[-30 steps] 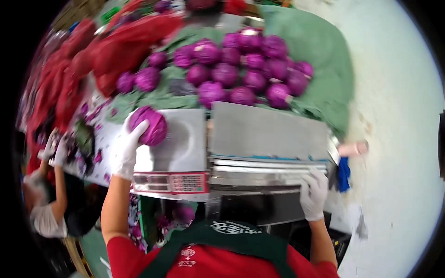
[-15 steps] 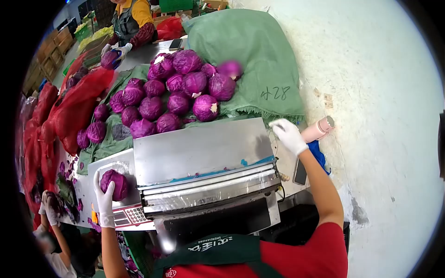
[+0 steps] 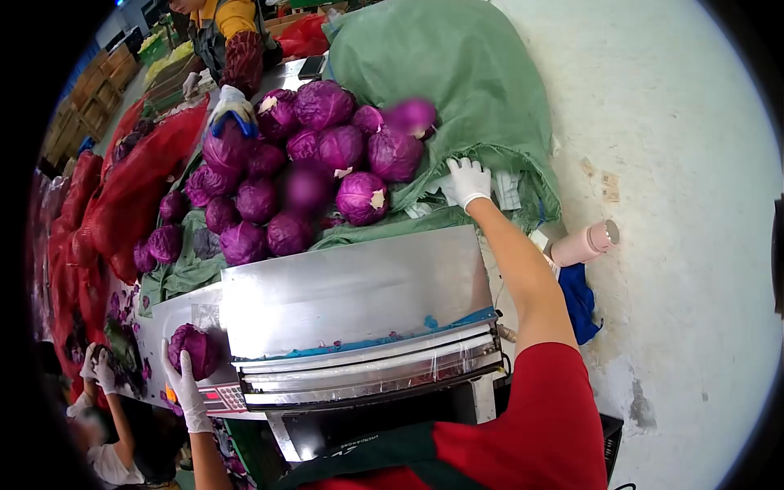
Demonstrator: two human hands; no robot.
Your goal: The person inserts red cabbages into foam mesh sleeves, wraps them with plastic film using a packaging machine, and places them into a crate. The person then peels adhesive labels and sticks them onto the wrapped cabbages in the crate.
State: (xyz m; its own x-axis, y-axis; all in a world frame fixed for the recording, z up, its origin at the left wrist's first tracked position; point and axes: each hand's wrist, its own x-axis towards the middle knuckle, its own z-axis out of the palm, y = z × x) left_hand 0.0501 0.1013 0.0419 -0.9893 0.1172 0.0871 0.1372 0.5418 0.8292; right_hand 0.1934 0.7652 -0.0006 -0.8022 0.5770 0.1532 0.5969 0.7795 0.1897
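My left hand [image 3: 186, 384], in a white glove, is wrapped round the near left side of a purple cabbage [image 3: 196, 351] on the metal scale [image 3: 184, 312]. My right hand [image 3: 469, 181], also gloved, reaches to the opening of the green sack [image 3: 445, 73]; its fingers are spread over the sack's folded edge, beside some white, striped material [image 3: 507, 189]. Between my arms lies the metal wrapping machine [image 3: 351, 290], with clear film along its near side. Many purple cabbages [image 3: 324, 104] are heaped on green cloth behind it.
A co-worker in yellow sleeves [image 3: 236, 18] sets a gloved hand on a cabbage at the back left. Another person's gloved hands [image 3: 98, 367] are at the lower left. Red net bags [image 3: 122, 204] line the left. A pink bottle [image 3: 585, 242] and blue cloth [image 3: 578, 302] lie right.
My right hand has moved up and left from beside the pink bottle to the sack, whose edge is now lifted. The co-worker's hand has come over to the heap. My left hand stays at its cabbage.
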